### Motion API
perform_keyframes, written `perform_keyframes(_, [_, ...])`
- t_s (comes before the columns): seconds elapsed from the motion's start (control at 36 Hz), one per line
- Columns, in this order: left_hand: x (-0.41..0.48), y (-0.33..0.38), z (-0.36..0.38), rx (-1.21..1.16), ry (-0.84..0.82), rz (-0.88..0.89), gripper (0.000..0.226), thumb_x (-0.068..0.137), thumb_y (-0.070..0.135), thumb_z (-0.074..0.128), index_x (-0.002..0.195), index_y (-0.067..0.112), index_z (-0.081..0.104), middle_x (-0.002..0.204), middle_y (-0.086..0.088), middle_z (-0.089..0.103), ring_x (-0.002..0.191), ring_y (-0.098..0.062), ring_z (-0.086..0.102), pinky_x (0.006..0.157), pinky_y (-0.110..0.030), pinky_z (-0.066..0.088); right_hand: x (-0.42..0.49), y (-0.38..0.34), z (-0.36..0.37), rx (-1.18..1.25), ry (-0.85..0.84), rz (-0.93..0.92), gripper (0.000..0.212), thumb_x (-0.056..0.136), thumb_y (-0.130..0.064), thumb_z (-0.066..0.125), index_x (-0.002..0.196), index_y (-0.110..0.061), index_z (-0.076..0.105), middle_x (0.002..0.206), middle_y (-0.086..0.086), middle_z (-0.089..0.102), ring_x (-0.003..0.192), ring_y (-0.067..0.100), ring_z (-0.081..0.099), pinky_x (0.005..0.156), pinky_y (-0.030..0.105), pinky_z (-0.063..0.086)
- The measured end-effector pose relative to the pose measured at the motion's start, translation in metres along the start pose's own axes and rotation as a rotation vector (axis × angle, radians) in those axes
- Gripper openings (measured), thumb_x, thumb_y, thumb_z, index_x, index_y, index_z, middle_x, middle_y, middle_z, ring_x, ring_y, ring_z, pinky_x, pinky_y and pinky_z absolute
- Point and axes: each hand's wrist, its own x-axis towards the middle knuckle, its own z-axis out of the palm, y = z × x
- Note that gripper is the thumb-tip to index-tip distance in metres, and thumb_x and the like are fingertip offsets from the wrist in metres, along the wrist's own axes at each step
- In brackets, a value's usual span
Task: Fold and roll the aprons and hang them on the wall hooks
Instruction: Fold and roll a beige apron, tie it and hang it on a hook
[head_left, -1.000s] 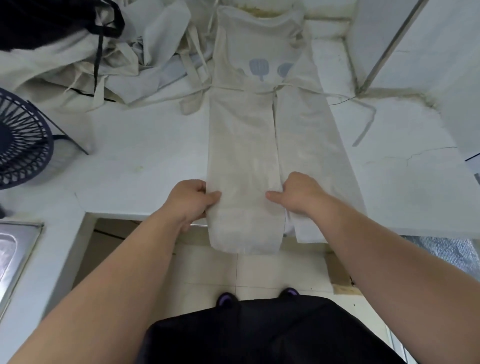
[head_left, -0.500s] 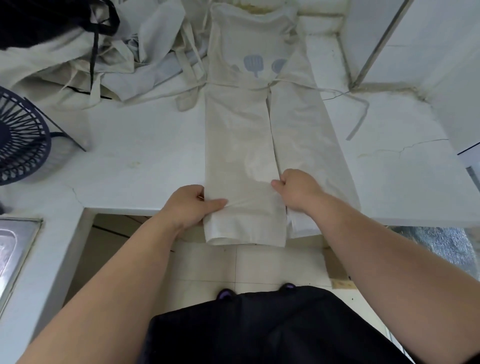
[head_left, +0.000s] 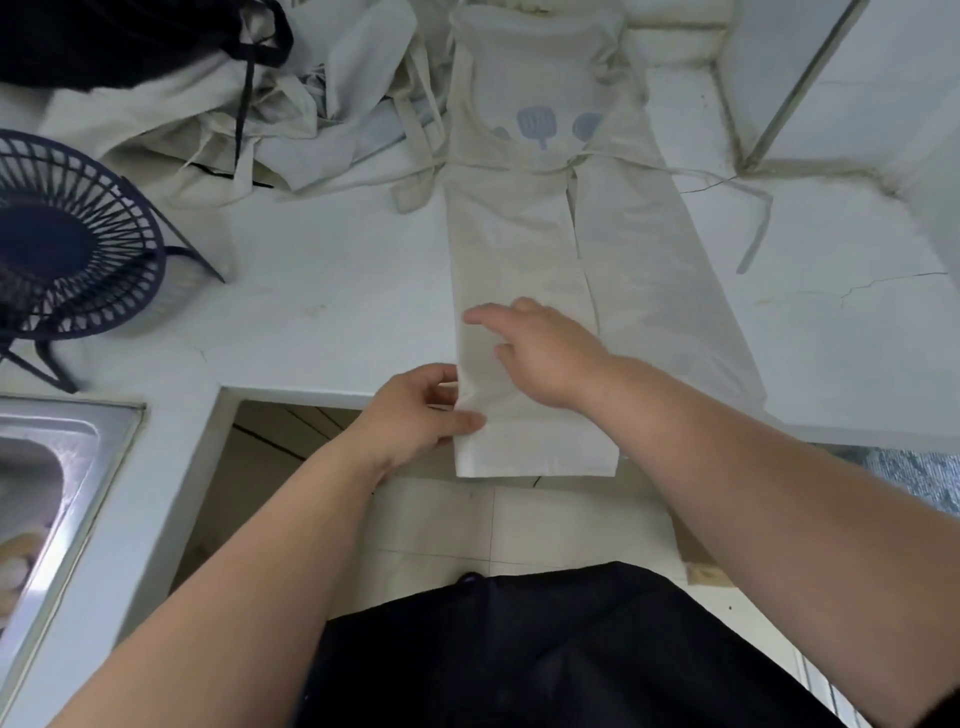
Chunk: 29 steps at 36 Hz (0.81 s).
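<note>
Left hand (head_left: 421, 410) pinches the apron (head_left: 514, 234) edge, likely anchoring the fold; right hand (head_left: 540, 348), open and flat just beyond it, apparently smooths.

Cream apron (head_left: 519, 249), pale-blue utensil print (head_left: 537, 124)

Single head-worn wide-angle view, forward and steeply down, close over the counter (head_left: 322, 291) edge, margins seemingly lens-bowed.
</note>
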Motion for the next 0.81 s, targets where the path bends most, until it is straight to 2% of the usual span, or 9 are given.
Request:
perform_keyframes(0.08, [-0.005,0.002,-0.001,0.056,0.019,0.041,0.047,0.078,0.0,0.073,0.117,0.024,0.063,0.099,-0.003,0.07,0.088,-0.014,0.067,0.075,-0.015,0.053,0.013,-0.01,0.002,-0.111,-0.185,-0.052,0.061,0.097,-0.006,0.034,0.144,-0.044,0.028,0.13,0.003,0.043,0.116,0.025,0.048,0.083,0.03,0.038])
perform_keyframes(0.17, [-0.01,0.004,-0.001,0.033,0.078,0.053,0.046,0.076,0.001,0.076,0.115,0.021,0.062,0.093,0.002,0.066,0.082,-0.011,0.065,0.071,-0.015,0.051,0.026,-0.015,0.002,-0.185,-0.241,-0.057,0.045,0.099,-0.017,0.036,0.138,-0.039,0.043,0.132,0.001,0.046,0.121,0.025,0.047,0.089,0.033,0.038])
perform_keyframes(0.28, [-0.013,0.002,0.0,-0.08,0.186,0.005,0.035,0.075,0.003,0.078,0.103,0.014,0.058,0.092,-0.006,0.065,0.074,-0.013,0.065,0.06,-0.016,0.052,0.037,-0.017,-0.002,-0.262,-0.151,-0.06,0.034,0.098,-0.017,0.037,0.125,-0.029,0.055,0.128,0.004,0.051,0.117,0.026,0.049,0.082,0.03,0.034])
perform_keyframes(0.39, [-0.02,-0.001,-0.001,-0.071,0.167,-0.112,0.03,0.076,0.004,0.078,0.1,0.0,0.06,0.082,-0.008,0.064,0.057,-0.007,0.062,0.048,-0.013,0.047,0.036,-0.019,0.0,-0.189,-0.064,-0.013,0.04,0.09,-0.004,0.043,0.122,-0.023,0.059,0.13,0.006,0.048,0.12,0.027,0.047,0.089,0.029,0.036])
perform_keyframes(0.5, [-0.023,-0.007,-0.002,0.011,0.194,-0.166,0.042,0.075,0.011,0.08,0.11,0.003,0.059,0.1,-0.009,0.069,0.081,-0.016,0.067,0.063,-0.024,0.056,0.032,-0.012,0.012,0.021,-0.062,-0.073,0.048,0.096,-0.004,0.038,0.138,-0.024,0.047,0.135,0.01,0.048,0.124,0.027,0.046,0.099,0.029,0.035])
perform_keyframes(0.61, [-0.019,-0.002,0.009,0.318,0.398,-0.056,0.06,0.076,0.03,0.078,0.127,0.017,0.048,0.118,0.002,0.054,0.094,-0.015,0.059,0.076,-0.026,0.045,0.018,0.01,-0.001,0.171,0.128,0.076,0.046,0.096,-0.007,0.039,0.14,-0.018,0.043,0.128,0.016,0.055,0.118,0.03,0.051,0.093,0.028,0.038])
perform_keyframes(0.67, [-0.015,0.005,0.019,0.454,0.482,0.091,0.055,0.081,0.03,0.071,0.131,0.02,0.049,0.122,0.0,0.048,0.1,-0.016,0.054,0.081,-0.026,0.041,0.005,0.027,-0.007,0.2,0.204,0.194,0.034,0.096,-0.015,0.043,0.129,-0.013,0.052,0.121,0.014,0.061,0.114,0.031,0.054,0.089,0.029,0.04])
perform_keyframes(0.72, [-0.008,0.013,0.032,0.535,0.459,0.247,0.045,0.085,0.026,0.065,0.128,0.022,0.054,0.124,-0.002,0.05,0.111,-0.02,0.051,0.091,-0.027,0.04,-0.011,0.048,-0.01,0.171,0.206,0.291,0.021,0.095,-0.023,0.048,0.109,-0.011,0.058,0.105,0.01,0.064,0.104,0.031,0.057,0.081,0.031,0.043])
perform_keyframes(0.81, [0.008,0.021,0.058,0.727,0.292,0.369,0.036,0.089,0.022,0.059,0.125,0.024,0.06,0.132,-0.001,0.052,0.125,-0.023,0.044,0.102,-0.031,0.037,-0.036,0.073,-0.014,0.114,0.017,0.392,0.028,0.092,-0.036,0.054,0.077,-0.012,0.05,0.078,0.003,0.055,0.084,0.027,0.057,0.069,0.032,0.043])
